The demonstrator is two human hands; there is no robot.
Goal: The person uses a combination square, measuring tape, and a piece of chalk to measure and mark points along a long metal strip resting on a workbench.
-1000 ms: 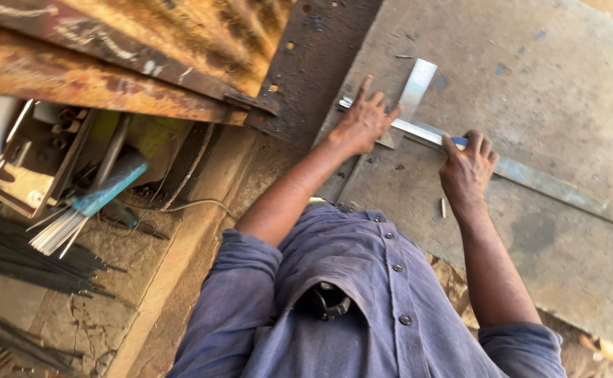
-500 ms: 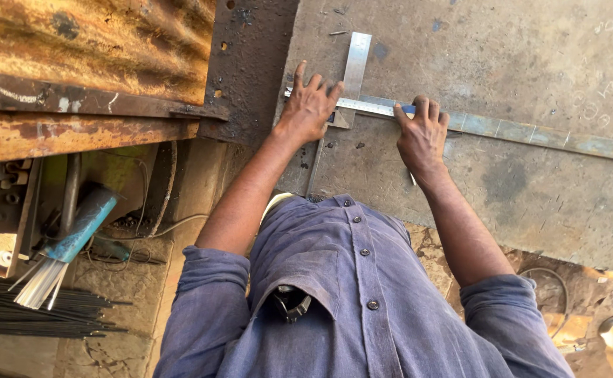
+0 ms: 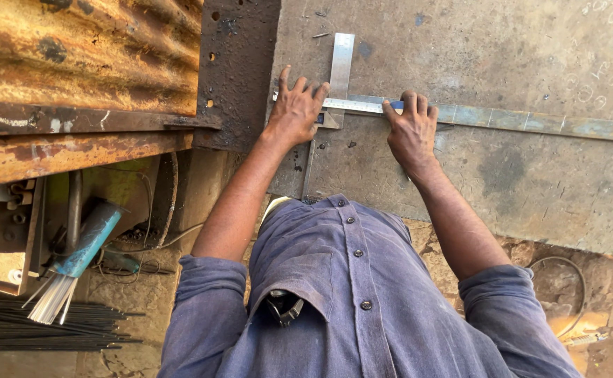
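Note:
A steel try square point(image 3: 341, 66) lies on a grey metal sheet point(image 3: 503, 56), its blade pointing away from me and its stock lying along a long flat metal bar point(image 3: 531, 122) that runs to the right. My left hand point(image 3: 296, 112) presses flat with spread fingers on the corner of the square. My right hand point(image 3: 411, 129) rests on the bar just right of the square, fingers curled around a small blue marking tool point(image 3: 396, 105). My blue shirt fills the lower part of the view.
A rusty corrugated sheet point(image 3: 75, 56) and a rusty steel frame point(image 3: 75, 150) stand at the left. Below them lie a blue tube of welding rods point(image 3: 86, 245), a bundle of dark rods point(image 3: 33, 325) and cables. A dark pitted plate point(image 3: 240, 70) borders the sheet.
The view has shifted so the hands sit nearer the centre. Both hands stay on the square and bar; the right hand has edged slightly along the bar.

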